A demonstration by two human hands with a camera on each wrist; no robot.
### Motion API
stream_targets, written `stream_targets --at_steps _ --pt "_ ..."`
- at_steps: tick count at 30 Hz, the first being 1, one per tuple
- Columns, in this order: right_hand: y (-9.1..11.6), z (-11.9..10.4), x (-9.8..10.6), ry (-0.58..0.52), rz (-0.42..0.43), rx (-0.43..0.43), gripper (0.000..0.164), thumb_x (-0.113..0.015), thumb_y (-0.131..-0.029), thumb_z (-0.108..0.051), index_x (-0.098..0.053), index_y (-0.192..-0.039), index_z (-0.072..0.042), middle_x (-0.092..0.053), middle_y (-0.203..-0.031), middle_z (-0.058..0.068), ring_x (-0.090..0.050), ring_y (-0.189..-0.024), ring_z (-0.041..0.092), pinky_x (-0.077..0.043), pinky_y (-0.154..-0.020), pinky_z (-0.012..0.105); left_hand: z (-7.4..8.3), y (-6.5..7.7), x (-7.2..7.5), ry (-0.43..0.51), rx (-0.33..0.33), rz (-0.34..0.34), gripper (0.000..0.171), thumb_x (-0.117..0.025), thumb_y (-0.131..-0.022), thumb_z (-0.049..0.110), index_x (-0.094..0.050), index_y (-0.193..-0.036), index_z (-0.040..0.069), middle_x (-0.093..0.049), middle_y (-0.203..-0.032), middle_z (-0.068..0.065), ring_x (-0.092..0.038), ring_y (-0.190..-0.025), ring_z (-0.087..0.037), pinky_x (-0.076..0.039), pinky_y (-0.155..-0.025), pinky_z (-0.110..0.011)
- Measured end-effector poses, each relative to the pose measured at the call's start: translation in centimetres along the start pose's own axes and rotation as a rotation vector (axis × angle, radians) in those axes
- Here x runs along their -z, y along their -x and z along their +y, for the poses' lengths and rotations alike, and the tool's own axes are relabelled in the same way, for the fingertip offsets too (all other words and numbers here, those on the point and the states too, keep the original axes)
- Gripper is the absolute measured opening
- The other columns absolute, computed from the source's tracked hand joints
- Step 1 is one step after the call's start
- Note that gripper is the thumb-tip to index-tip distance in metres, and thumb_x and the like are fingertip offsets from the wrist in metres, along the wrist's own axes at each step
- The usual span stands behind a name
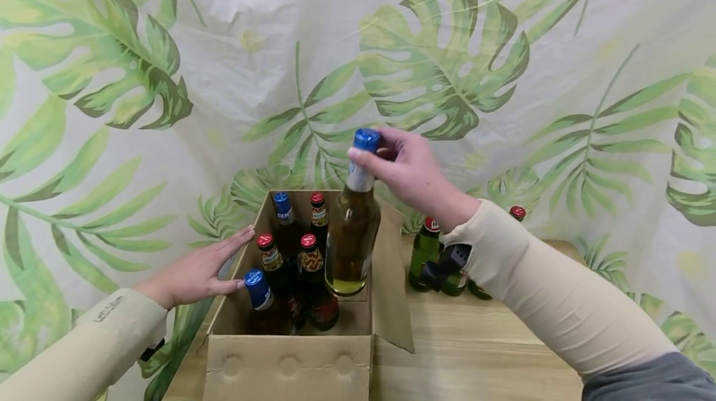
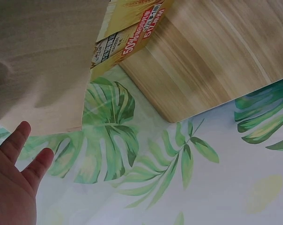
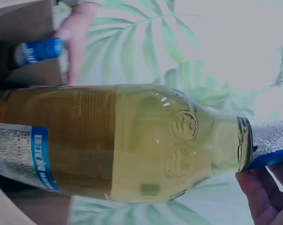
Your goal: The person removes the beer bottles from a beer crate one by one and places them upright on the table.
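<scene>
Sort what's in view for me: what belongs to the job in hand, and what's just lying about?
In the job:
- right hand, gripping the blue-capped bottle by its neck
- left hand, at the side of the cardboard box
- bottles inside the box

Probably just about:
- green bottles, untouched on the table; role unclear
- leaf-patterned cloth

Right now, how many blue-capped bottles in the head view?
3: the held bottle, gripped by the right hand; the far-left bottle and near-left bottle, both in the cardboard box. Others may be hidden behind the held bottle.
</scene>
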State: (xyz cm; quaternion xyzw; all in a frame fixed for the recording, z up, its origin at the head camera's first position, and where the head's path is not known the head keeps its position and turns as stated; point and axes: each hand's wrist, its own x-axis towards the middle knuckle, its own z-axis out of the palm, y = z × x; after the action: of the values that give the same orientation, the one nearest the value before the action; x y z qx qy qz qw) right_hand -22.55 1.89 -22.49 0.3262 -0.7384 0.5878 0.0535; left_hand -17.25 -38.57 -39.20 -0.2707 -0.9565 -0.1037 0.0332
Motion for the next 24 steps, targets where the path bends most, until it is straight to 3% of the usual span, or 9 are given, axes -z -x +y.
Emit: stream_targets --at_steps 7,11,14,18,20,24 --pt "0.0 -1.5 2.3 -0.090 0.188 0.098 0.028 -0.067 -0.100 -0.009 -0.067 -0.122 0.008 -0.071 -0.101 0.013 -0.068 -0.084 0.017 -0.058 -0.074 0.028 -0.2 0.0 -0.2 0.006 -0.003 0.007 0.087 -0.073 -0.095 0.042 -0.033 -0.159 -0.002 -0.033 -0.161 -0.028 -0.046 -0.136 -0.050 -0.043 -0.103 -0.064" --pt "-0.2 -2.4 3.5 -0.096 0.250 0.147 0.026 -0.068 -0.100 -0.009 -0.067 -0.120 0.008 -0.070 -0.097 0.007 -0.065 -0.082 0.015 -0.056 -0.073 0.026 -0.3 0.0 -0.3 0.009 -0.007 0.004 0.088 -0.073 -0.094 0.042 -0.032 -0.159 -0.002 -0.032 -0.162 -0.028 -0.046 -0.136 -0.051 -0.043 -0.103 -0.064" --pt "-0.2 -3.0 4.5 -0.039 0.250 0.128 0.025 -0.069 -0.100 -0.013 -0.069 -0.116 0.006 -0.071 -0.095 0.008 -0.064 -0.079 0.017 -0.055 -0.073 0.026 -0.4 0.0 -0.3 0.016 -0.004 0.008 0.088 -0.073 -0.094 0.041 -0.032 -0.160 -0.001 -0.032 -0.162 -0.027 -0.045 -0.137 -0.051 -0.043 -0.103 -0.065" --pt "0.6 -2.9 5.6 0.099 0.188 0.040 0.030 -0.071 -0.100 -0.022 -0.071 -0.115 0.004 -0.073 -0.098 0.012 -0.065 -0.081 0.018 -0.054 -0.075 0.026 -0.4 0.1 -0.3 0.026 0.002 0.018 0.087 -0.074 -0.094 0.039 -0.033 -0.159 -0.002 -0.033 -0.162 -0.027 -0.045 -0.137 -0.051 -0.042 -0.103 -0.065" --pt "1.4 -2.3 6.2 0.154 0.150 -0.004 0.032 -0.071 -0.100 -0.023 -0.071 -0.117 0.004 -0.073 -0.098 0.013 -0.065 -0.080 0.018 -0.054 -0.073 0.026 -0.4 0.1 -0.2 0.026 0.001 0.022 0.087 -0.074 -0.094 0.038 -0.034 -0.159 -0.003 -0.033 -0.162 -0.027 -0.045 -0.137 -0.051 -0.042 -0.103 -0.065" --pt "3.8 0.1 7.6 0.234 0.095 -0.067 0.029 -0.069 -0.101 -0.022 -0.070 -0.112 0.005 -0.068 -0.087 0.016 -0.054 -0.065 0.017 -0.048 -0.057 0.025 -0.3 0.0 -0.3 0.016 -0.007 0.019 0.087 -0.074 -0.094 0.040 -0.034 -0.159 -0.002 -0.033 -0.162 -0.027 -0.045 -0.137 -0.051 -0.042 -0.103 -0.065"
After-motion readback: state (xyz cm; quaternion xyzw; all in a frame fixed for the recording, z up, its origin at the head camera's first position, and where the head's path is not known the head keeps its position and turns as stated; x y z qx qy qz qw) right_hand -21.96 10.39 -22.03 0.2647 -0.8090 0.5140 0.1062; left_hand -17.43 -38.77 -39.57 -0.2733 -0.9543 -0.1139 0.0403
